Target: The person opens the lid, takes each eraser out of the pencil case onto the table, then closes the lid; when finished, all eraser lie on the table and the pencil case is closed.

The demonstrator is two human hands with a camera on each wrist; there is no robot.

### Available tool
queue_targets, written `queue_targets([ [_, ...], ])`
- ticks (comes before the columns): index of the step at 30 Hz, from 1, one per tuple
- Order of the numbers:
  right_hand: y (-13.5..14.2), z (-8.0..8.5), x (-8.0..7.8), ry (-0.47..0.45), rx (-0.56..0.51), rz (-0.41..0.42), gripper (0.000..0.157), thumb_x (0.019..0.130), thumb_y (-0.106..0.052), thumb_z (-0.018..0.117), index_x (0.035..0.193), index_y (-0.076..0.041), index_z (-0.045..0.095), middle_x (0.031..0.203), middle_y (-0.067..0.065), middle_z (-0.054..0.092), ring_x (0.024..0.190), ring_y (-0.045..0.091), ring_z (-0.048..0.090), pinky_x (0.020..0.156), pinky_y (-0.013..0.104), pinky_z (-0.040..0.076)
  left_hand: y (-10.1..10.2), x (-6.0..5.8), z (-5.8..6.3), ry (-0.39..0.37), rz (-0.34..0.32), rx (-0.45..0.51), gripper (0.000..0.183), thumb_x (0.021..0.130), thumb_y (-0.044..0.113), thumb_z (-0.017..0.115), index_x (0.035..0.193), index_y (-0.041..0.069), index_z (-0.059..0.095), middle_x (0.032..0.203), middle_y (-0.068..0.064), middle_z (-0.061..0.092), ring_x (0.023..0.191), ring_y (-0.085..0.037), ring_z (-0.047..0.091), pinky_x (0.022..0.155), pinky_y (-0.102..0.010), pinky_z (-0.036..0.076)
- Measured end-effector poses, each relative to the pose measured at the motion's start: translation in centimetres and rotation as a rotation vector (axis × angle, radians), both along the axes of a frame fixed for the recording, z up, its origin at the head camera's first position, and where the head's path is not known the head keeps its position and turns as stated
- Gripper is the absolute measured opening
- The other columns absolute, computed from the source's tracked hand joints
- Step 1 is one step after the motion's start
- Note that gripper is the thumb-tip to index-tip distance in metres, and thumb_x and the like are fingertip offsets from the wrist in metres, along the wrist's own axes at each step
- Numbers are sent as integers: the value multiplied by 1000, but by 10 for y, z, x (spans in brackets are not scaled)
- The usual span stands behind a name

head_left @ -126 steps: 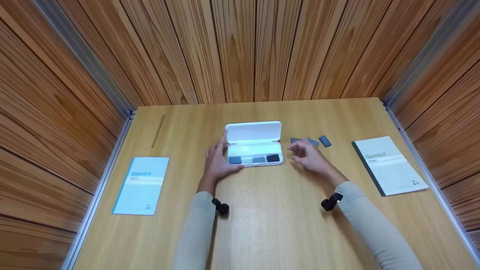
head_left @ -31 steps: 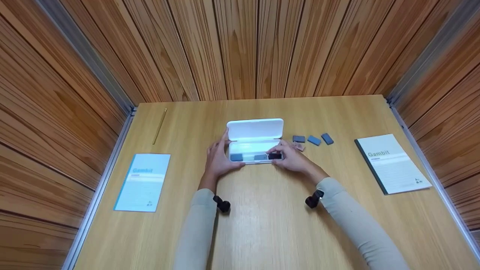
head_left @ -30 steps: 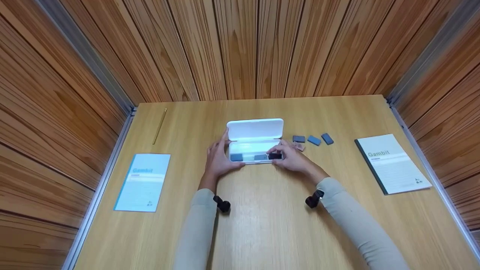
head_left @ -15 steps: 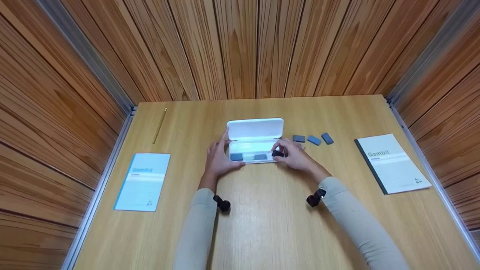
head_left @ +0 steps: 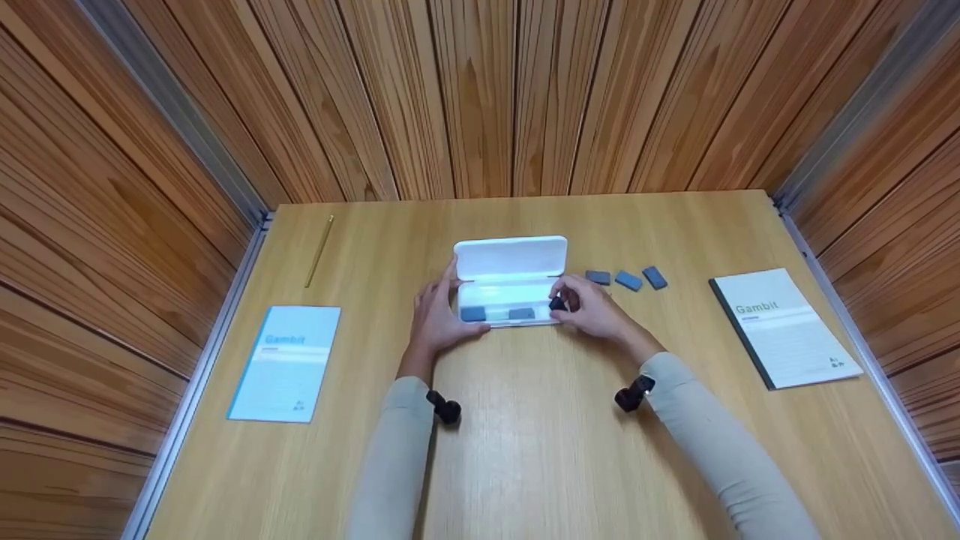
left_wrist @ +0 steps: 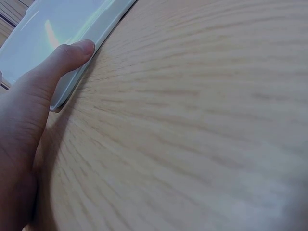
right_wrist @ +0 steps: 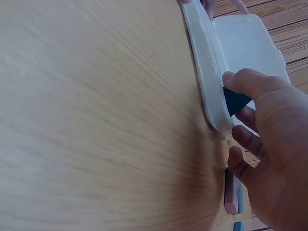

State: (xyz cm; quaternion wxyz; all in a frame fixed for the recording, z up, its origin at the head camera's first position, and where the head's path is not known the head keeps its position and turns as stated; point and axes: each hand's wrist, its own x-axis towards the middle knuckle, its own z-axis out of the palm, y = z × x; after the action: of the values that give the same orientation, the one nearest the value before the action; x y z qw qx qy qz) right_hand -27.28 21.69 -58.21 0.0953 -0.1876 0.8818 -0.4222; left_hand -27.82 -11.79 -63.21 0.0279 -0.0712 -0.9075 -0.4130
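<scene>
An opened white pencil case (head_left: 510,259) stands mid-table, its lid tipped back. My left hand (head_left: 439,315) grips its left end; in the left wrist view the thumb (left_wrist: 74,55) lies over the front rim. Between thumb and fingertips my right hand (head_left: 592,309) pinches a black eraser (head_left: 557,304) at the case's right end. The right wrist view shows this dark block (right_wrist: 235,100) tilted, right at the rim. Inside the case lie a blue-grey eraser (head_left: 472,314) at the left and another grey eraser (head_left: 520,313) near the middle.
Right of the case lie a dark eraser (head_left: 598,277) and two blue ones, a nearer eraser (head_left: 628,280) and a farther eraser (head_left: 655,277). A pink eraser (right_wrist: 232,195) shows below my right hand. Notebooks lie left (head_left: 285,364) and right (head_left: 784,328); a pencil (head_left: 319,251) lies back left.
My right hand came from beside the case, took the black eraser from its right end, then raised it and drew it slightly right. My left hand stays on the case.
</scene>
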Motion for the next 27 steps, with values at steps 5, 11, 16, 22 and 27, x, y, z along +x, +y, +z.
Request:
queue_targets([
  [5,2,5,-1,0,-12,3,30,105,-14,80,133,-11,68,116,12,63,107,30,58,87,31,45,0,0,0,-8,4,8,143,71,60,102,181,43,14,155,-3,68,155,-34,49,136,-62,26],
  [11,8,9,-2,7,-24,-5,31,106,-14,80,134,-8,68,123,14,66,112,30,60,95,34,48,-1,-1,1,-11,7,10,144,70,60,102,181,46,12,155,-2,68,155,-34,49,137,-62,24],
  [16,18,11,-3,-4,-57,-34,33,106,-11,79,137,-7,68,132,16,68,120,34,62,109,47,51,0,-1,0,-7,4,10,143,71,60,102,181,44,13,155,-3,68,156,-35,49,137,-62,24],
  [22,34,8,-5,43,-44,-71,32,105,-8,79,135,-3,70,130,19,69,117,33,65,105,44,54,0,0,1,-2,-4,4,143,71,59,102,182,40,14,155,-4,68,155,-35,50,137,-63,22],
  [27,50,8,-5,73,-28,-99,32,104,-6,79,134,-1,70,130,19,71,116,30,66,103,37,54,1,1,2,-17,1,-2,142,71,58,102,182,41,14,156,-4,68,156,-36,50,139,-64,20],
])
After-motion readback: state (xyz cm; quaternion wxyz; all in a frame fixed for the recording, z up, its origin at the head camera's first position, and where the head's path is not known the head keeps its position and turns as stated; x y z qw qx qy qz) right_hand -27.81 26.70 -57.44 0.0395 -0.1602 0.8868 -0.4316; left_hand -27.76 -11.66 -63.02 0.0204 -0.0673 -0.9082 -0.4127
